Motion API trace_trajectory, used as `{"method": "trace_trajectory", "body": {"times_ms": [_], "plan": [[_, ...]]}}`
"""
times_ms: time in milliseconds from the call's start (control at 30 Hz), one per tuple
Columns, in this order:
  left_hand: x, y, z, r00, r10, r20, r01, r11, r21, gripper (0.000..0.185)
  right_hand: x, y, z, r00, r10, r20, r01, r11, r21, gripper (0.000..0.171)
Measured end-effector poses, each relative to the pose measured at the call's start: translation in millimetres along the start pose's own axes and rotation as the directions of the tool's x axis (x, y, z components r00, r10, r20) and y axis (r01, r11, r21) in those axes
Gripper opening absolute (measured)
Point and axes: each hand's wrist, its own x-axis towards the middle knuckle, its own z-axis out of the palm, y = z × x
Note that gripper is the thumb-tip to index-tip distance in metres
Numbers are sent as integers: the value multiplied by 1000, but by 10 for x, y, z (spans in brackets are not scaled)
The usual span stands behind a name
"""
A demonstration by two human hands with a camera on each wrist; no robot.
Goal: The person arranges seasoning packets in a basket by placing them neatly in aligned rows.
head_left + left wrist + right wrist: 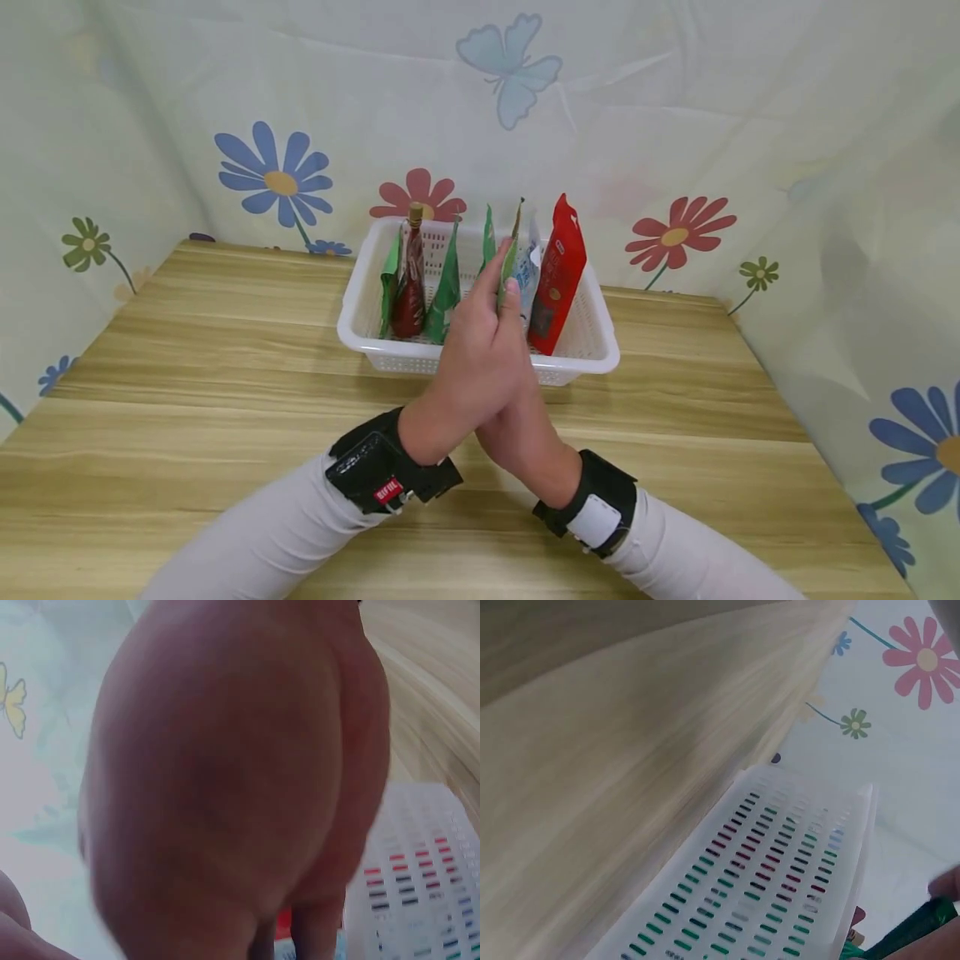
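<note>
A white plastic basket stands on the table with several packets upright in it. My two hands come together over its front side, the left hand overlapping the right hand in the head view. Between their fingers stands a thin green packet, seen edge-on; its lower part is hidden by the hands. The right wrist view shows green packaging between fingers. Close to the hands are a white-and-blue packet and a red packet, both on the right.
A dark red bottle with a gold cap stands on the basket's left side, between green packets. Another green packet stands behind the hands. The wooden table meets a flowered cloth at the back and sides.
</note>
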Motion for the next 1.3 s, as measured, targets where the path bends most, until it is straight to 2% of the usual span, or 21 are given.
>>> {"method": "trace_trajectory", "body": {"times_ms": [33, 67, 100, 200, 367, 600, 833, 1033, 1100, 1167, 1300], "plan": [[7, -4, -37, 1000, -4, -7, 4, 1000, 6, 49, 11, 7, -12, 995, -101, 5, 100, 979, -179, 79], [16, -9, -77, 1000, -7, -14, 7, 1000, 7, 47, 19, 14, -27, 980, -198, 10, 190, 925, -329, 90], [26, -15, -117, 1000, -14, -19, 14, 1000, 16, 45, 23, 16, -46, 959, -281, 18, 259, 856, -447, 100], [53, -39, -240, 999, -24, -40, 25, 999, 38, 40, 15, 40, -123, 930, -362, 62, 340, 782, -523, 111], [90, -66, -452, 995, -54, -81, 60, 995, 75, 39, 18, 97, -309, 930, -356, 91, 330, 699, -634, 112], [177, -55, -796, 989, -39, -146, 58, 990, 128, 38, 44, 160, -634, 962, -252, 104, 236, 581, -779, 93], [230, -72, -1075, 979, -23, -202, 47, 992, 116, 39, 80, 225, -902, 966, -193, 173, 239, 403, -883, 72], [207, -37, -1148, 975, -18, -221, 25, 999, 29, 40, 119, 256, -1055, 971, -78, 226, 238, 243, -940, 38], [195, -17, -1150, 974, -19, -226, 22, 1000, 8, 40, 137, 281, -1104, 963, -56, 264, 270, 209, -940, 32], [190, 5, -1152, 972, -15, -235, 16, 1000, -2, 40, 160, 312, -1150, 949, -60, 310, 316, 189, -930, 30], [194, 54, -1172, 963, 24, -267, -23, 1000, 9, 38, 191, 367, -1215, 923, -102, 370, 383, 177, -907, 30]]}}
